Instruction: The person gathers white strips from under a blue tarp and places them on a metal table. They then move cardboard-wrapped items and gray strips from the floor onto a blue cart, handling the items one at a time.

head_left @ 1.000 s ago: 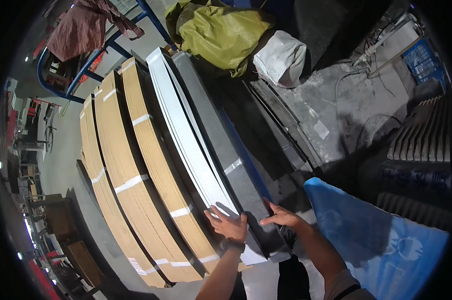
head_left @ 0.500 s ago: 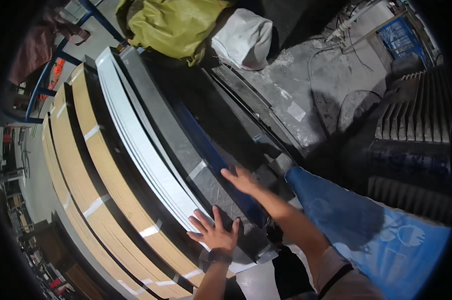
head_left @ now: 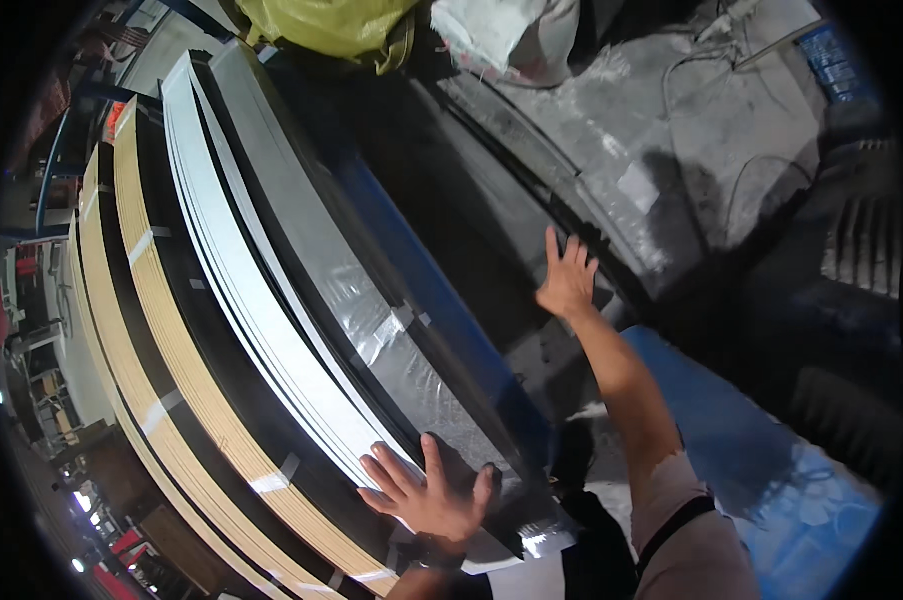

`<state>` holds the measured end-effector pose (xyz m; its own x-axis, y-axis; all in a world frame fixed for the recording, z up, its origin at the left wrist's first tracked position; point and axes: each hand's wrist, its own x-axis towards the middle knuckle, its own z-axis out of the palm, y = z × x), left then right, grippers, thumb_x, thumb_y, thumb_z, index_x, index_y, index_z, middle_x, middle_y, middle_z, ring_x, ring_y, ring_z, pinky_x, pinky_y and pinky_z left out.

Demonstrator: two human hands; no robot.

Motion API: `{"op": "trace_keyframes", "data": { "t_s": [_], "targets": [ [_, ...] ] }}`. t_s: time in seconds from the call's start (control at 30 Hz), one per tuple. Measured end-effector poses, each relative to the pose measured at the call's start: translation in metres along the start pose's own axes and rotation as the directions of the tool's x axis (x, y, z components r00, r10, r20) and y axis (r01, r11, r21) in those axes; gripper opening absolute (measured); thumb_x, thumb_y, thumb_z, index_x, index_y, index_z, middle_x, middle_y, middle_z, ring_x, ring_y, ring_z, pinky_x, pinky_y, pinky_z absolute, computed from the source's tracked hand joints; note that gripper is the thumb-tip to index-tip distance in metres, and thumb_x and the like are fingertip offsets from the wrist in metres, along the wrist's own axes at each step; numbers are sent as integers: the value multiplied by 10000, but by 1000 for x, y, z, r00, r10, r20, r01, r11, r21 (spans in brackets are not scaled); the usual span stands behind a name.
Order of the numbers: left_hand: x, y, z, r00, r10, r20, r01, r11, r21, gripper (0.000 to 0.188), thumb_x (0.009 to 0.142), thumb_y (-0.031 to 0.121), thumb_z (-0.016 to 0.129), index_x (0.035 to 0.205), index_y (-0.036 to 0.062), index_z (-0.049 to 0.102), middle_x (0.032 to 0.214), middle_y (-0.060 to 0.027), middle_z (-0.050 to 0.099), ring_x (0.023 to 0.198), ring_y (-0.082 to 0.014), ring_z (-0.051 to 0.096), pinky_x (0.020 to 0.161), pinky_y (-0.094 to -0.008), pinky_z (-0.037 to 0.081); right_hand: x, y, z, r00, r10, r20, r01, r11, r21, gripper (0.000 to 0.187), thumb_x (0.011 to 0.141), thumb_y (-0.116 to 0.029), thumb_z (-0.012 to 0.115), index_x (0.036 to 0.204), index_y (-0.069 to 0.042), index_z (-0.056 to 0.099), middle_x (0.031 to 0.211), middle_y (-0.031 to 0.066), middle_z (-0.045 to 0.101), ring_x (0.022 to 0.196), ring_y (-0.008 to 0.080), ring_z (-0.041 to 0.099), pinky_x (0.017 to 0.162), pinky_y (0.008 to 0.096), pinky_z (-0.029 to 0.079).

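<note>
My left hand (head_left: 430,500) lies with fingers spread across the near end of a bundle of white strips (head_left: 252,270) and the grey plastic-wrapped panel (head_left: 322,240) beside it. Further right, my right hand (head_left: 570,282) is open, fingers apart, over a dark flat panel (head_left: 492,240) close to its far edge. Whether its palm touches the surface I cannot tell. Between the two hands runs a long blue edge (head_left: 412,260). Neither hand holds anything.
Tan board bundles (head_left: 187,350) bound with tape stand at left. A yellow-green sack (head_left: 332,25) and a white sack (head_left: 507,35) lie at the far end. To the right are a blue printed sheet (head_left: 732,430), dark ribbed pieces (head_left: 862,245) and dusty floor (head_left: 742,125) with cables.
My right hand has moved right and away from me, off the blue edge to the dark panel's far side. My left hand stays near the white strips' end. The view has shifted.
</note>
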<state>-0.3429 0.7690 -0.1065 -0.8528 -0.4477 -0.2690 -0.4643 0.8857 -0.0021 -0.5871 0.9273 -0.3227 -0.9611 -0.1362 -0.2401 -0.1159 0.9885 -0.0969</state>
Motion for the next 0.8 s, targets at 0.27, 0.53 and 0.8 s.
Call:
{"op": "trace_keyframes", "data": {
  "t_s": [0.27,0.53,0.8],
  "targets": [
    [-2,-8,-17,958,-39,284,65,994,-83,844,730,678,506,1415,229,300,1492,-247,-7,1372,-427,-68,975,-706,-6,-136,91,-211,644,-512,569,-503,278,819,926,650,-216,704,1418,-5,231,1358,161,404,1271,260,357,1043,345,282],
    [7,-38,-74,902,157,402,-20,946,-323,765,753,576,569,1402,261,314,1512,-135,50,1390,-356,22,1026,-648,118,-337,105,-491,526,219,822,-849,194,492,849,571,-108,725,1348,-50,387,1199,81,547,1080,207,538,982,358,381],
    [-16,-107,-69,917,-2,398,207,857,-473,831,743,401,669,1382,35,284,1452,-222,185,1346,-368,185,1082,-441,241,-446,8,-656,723,-236,650,-554,364,749,844,696,-251,736,1370,7,299,1298,147,410,1183,224,432,976,353,341]
  ]
}}
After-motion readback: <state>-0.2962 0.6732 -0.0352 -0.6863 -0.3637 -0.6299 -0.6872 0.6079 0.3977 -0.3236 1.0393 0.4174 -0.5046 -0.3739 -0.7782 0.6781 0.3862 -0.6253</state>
